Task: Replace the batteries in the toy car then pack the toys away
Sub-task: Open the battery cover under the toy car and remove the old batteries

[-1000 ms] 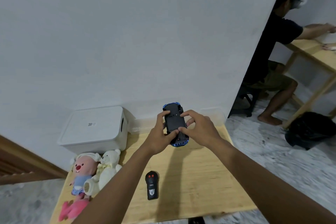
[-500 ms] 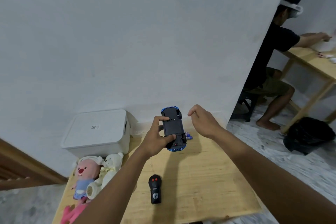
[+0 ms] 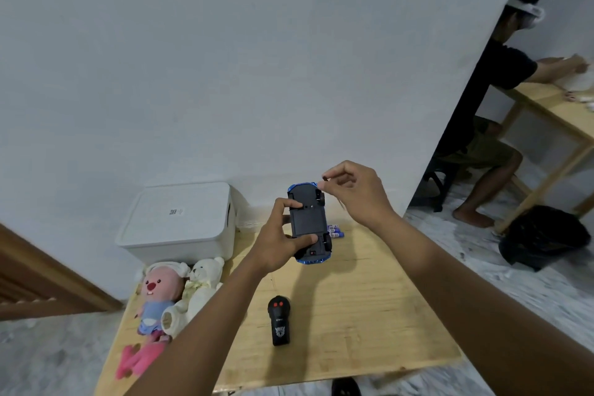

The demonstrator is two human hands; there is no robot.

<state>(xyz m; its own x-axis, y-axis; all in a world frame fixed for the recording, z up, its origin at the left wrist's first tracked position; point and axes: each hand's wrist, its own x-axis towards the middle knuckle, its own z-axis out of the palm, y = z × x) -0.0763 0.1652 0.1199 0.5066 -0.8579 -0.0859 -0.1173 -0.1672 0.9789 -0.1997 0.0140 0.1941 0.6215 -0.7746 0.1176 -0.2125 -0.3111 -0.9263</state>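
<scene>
Head view, car [image 3: 308, 222] above table [image 3: 353, 315], white wall [image 3: 257, 58]

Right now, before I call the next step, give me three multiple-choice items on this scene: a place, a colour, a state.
1. Where does the remote control lie?
A. On the floor
B. On a shelf
C. On the table
2. What colour edges the toy car?
A. Blue
B. Red
C. Yellow
3. How is the toy car?
A. Wheels down on the table
B. Underside toward the camera, held by the left hand
C. Lying on the floor
Answers: 1 C, it rests on the wood near the camera. 2 A, blue rims its black underside. 3 B, fingers and thumb clamp it above the table.
</scene>
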